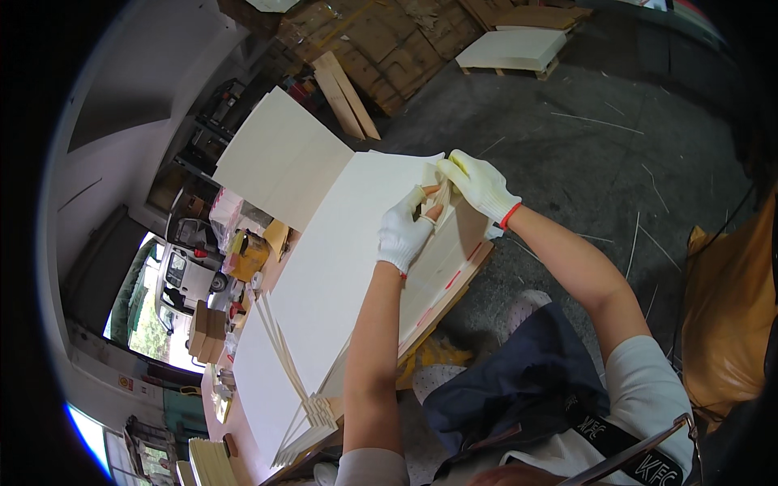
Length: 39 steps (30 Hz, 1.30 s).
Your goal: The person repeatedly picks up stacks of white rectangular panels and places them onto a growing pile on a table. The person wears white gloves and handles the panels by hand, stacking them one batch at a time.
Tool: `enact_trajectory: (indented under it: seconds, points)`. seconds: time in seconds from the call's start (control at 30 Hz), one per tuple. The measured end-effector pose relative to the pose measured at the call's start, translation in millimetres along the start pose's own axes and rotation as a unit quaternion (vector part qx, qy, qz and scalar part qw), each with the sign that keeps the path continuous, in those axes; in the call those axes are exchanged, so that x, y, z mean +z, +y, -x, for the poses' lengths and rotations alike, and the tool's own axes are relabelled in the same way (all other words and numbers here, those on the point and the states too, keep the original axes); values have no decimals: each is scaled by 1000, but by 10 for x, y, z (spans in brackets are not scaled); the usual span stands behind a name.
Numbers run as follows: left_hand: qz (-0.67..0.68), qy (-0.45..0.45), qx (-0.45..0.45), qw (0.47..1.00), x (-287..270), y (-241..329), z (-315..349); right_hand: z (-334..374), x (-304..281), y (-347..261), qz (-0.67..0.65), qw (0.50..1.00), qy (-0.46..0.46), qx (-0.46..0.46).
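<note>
A tall stack of large white cardboard sheets (324, 235) lies in front of me. At its far right corner, my left hand (405, 232), in a white knitted glove with bare fingertips, curls its fingers round a bunch of thin cardboard strips (444, 197) along the edge. My right hand (480, 185), gloved in white with a red cuff and yellowish fingertips, pinches the same bunch from the other side, thumb on top. Its fingers underneath are partly hidden. Nearer to me, several loose narrow cardboard strips (312, 411) with notched ends lie fanned across the stack's left part.
A pale board (284, 158) extends beyond the stack. Cut strips (598, 121) litter the dark floor (583, 174). A pallet with white sheets (512, 50) stands far right. A large orange-yellow bag (733, 300) is at my right. Boxes and a yellow container (247, 255) stand left.
</note>
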<state>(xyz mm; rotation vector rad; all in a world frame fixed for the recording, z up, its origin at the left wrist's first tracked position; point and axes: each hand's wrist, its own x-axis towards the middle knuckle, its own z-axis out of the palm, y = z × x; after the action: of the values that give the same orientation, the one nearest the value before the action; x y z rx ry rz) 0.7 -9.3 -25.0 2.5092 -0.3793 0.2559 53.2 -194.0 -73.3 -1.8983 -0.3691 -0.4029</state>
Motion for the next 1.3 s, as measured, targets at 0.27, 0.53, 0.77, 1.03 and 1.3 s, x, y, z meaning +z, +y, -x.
enact_trajectory:
  seconds: [0.27, 0.53, 0.77, 1.03, 1.3]
  points:
    - [-62, 2, 13, 998, 2, 125, 39, 15, -25, 0, -8, 1000, 2, -3]
    - [-144, 52, 3, 988, 13, 228, 186, -17, -368, 23, 83, 994, 7, 70]
    - [-209, 65, 62, 974, 80, -38, 216, -40, -284, 173, 281, 949, -87, -110]
    - [-224, 39, 36, 973, 74, -128, -209, -74, -361, 86, 297, 921, -56, -247]
    - [-59, 15, 1, 998, 85, -106, -57, -143, -145, 14, 14, 994, -92, -61]
